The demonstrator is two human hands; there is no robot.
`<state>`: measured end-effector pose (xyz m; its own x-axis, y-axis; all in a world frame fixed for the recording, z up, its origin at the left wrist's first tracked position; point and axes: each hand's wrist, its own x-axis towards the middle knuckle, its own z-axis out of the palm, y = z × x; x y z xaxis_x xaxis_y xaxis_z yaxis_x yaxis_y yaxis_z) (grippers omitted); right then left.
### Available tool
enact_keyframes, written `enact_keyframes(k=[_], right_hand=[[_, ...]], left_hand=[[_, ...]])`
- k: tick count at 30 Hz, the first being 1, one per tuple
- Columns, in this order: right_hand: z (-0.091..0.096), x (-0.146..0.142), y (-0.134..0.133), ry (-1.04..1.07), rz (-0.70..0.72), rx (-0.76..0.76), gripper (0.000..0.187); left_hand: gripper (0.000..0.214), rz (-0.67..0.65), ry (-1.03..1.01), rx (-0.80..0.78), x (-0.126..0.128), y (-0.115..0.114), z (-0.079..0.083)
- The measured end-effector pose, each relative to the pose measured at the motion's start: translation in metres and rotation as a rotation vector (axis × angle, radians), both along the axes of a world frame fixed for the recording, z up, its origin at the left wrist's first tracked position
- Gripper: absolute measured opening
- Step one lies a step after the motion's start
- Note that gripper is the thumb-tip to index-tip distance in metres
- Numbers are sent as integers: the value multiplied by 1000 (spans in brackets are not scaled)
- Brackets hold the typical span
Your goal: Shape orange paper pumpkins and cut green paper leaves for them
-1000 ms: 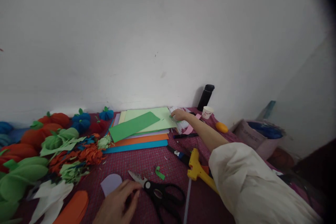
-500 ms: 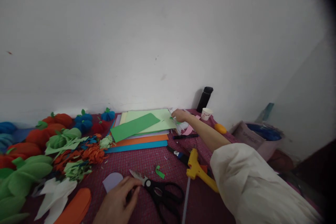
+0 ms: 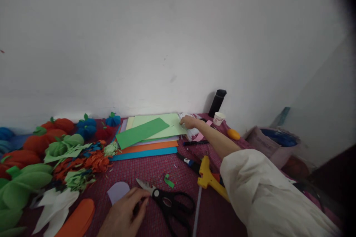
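My right hand (image 3: 189,121) reaches far across the table to the right edge of a stack of coloured paper sheets (image 3: 155,133), fingers curled on something small at the pale green sheet's edge; I cannot make it out. My left hand (image 3: 125,214) rests near the front edge, fingers bent, touching the blade end of black-handled scissors (image 3: 169,203) and lying beside a lilac paper cut-out (image 3: 118,192). A dark green strip (image 3: 141,132) lies on top of the stack.
A yellow glue gun (image 3: 209,179), a marker (image 3: 196,143), a small green scrap (image 3: 168,181), a paper cup (image 3: 218,118), a black bottle (image 3: 217,102) and an orange object (image 3: 234,134) lie to the right. Paper pumpkins and shredded paper (image 3: 55,148) crowd the left.
My right hand has shifted slightly at the edge of the paper stack. The left hand stays by the scissors; the view has wobbled a little.
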<state>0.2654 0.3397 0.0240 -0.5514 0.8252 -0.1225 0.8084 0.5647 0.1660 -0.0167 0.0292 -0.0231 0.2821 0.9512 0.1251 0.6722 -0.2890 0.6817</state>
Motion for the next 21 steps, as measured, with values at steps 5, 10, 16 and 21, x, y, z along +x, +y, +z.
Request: enact_keyframes(k=[5,10,16,21], right_hand=[[6,7,4,16,-9,-5,27],[14,14,8,77,-19,9,27],[23,18,4,206,-26,17,34],[38,15,-20,346,-8,-12,51]], left_hand=[[21,8,6,-6,2,0,4],[22,11,-4,7,2,-1,6],[22,20,-17,21,2,-1,6],[23,10,-36,16,4,-2,11]])
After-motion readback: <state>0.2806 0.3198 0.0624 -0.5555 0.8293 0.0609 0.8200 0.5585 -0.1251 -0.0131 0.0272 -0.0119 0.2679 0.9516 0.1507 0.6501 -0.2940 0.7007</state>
